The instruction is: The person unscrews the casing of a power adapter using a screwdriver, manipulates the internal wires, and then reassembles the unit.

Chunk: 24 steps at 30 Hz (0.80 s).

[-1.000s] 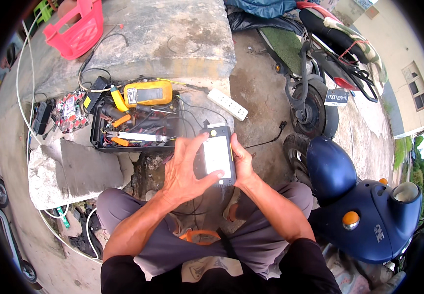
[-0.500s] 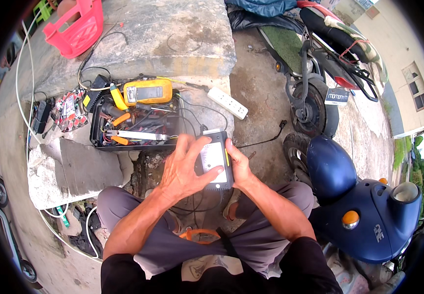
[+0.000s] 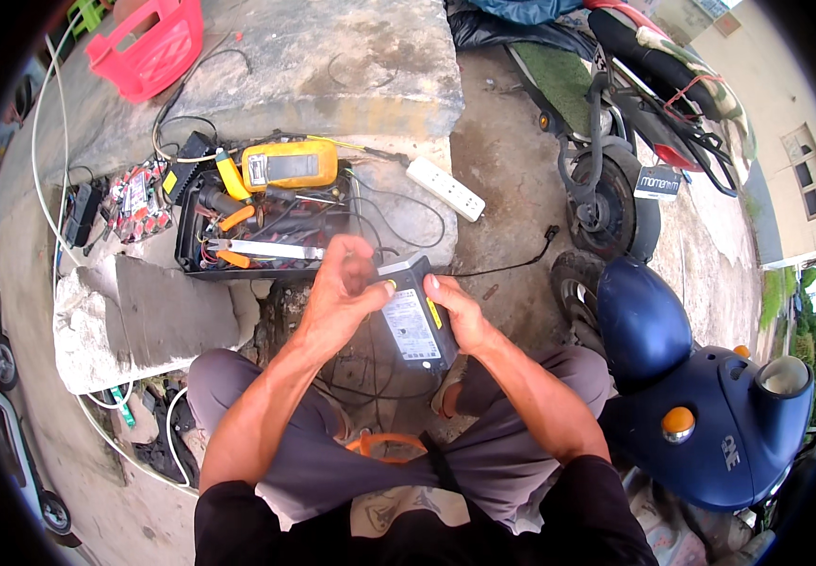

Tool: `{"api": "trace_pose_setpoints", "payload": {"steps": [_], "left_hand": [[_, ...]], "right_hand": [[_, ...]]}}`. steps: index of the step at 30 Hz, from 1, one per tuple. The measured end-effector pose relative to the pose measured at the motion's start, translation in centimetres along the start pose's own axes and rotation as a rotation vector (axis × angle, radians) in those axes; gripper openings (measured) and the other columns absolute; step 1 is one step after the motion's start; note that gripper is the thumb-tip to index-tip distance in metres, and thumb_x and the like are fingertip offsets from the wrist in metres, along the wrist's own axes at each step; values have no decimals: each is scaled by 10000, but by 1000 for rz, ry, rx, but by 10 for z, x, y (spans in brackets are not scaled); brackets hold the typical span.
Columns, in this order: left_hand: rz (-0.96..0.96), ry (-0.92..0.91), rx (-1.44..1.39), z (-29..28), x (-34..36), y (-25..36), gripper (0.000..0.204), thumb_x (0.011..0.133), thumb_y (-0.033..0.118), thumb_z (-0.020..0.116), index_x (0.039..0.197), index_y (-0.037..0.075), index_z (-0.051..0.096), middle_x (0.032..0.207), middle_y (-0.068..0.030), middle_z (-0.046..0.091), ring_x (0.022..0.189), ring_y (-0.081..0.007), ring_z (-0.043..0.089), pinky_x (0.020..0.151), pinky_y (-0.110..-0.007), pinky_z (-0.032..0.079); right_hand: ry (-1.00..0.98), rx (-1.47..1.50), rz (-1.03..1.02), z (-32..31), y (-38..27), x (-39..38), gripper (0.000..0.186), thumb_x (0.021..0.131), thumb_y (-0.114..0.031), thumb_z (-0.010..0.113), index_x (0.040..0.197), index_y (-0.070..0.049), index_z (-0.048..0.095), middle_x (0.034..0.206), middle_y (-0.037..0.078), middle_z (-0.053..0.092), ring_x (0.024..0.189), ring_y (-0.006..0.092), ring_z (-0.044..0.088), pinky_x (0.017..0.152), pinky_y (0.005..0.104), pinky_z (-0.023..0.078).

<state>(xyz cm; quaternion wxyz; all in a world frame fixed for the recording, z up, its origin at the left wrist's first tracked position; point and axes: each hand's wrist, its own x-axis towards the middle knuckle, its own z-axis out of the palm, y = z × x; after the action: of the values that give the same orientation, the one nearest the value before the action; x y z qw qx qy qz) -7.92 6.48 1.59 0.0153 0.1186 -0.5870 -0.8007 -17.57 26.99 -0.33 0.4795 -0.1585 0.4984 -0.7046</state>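
Observation:
Between my knees I hold a dark grey charger-like box [image 3: 412, 330] with a white printed label and a yellow sticker on its side. My right hand [image 3: 464, 316] grips its right side, thumb on the near upper edge, the other fingers mostly hidden behind. On the upper left corner lies the thumb of my left hand [image 3: 337, 297]; its fingers are curled and slightly blurred beside that end. A black cable [image 3: 511, 268] runs off to the right, behind the box.
At the left a black tool tray [image 3: 266, 275] holds pliers, screwdrivers and wires, with a yellow multimeter [image 3: 290, 165] on top. Nearby are a white power strip [image 3: 445, 189], a concrete block [image 3: 158, 316] and a pink plastic basket [image 3: 148, 57]. A blue scooter [image 3: 709, 424] stands close on my right.
My left hand has drawn back from across the label to the box's upper left corner, and its fingers have curled. The box has tilted, exposing more of its label and yellow side sticker.

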Motion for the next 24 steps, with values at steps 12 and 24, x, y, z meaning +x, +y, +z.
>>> {"api": "trace_pose_setpoints", "payload": {"steps": [12, 24], "left_hand": [[-14, -3, -40, -1, -1, -2, 459, 928, -63, 660, 1258, 149, 420, 1086, -69, 659, 1032, -139, 635, 885, -327, 492], [-44, -36, -38, 0, -2, 3, 459, 929, -40, 680, 1251, 158, 419, 1028, -34, 611, 974, -110, 579, 850, -304, 451]], "right_hand": [[-8, -39, 12, 1, 2, 1, 626, 1146, -554, 517, 1260, 24, 727, 1082, 65, 772, 940, 125, 726, 826, 311, 574], [-13, -26, 24, -1, 4, 0, 640, 1141, -563, 524, 1292, 26, 723, 1094, 79, 778, 950, 133, 738, 836, 306, 583]]}}
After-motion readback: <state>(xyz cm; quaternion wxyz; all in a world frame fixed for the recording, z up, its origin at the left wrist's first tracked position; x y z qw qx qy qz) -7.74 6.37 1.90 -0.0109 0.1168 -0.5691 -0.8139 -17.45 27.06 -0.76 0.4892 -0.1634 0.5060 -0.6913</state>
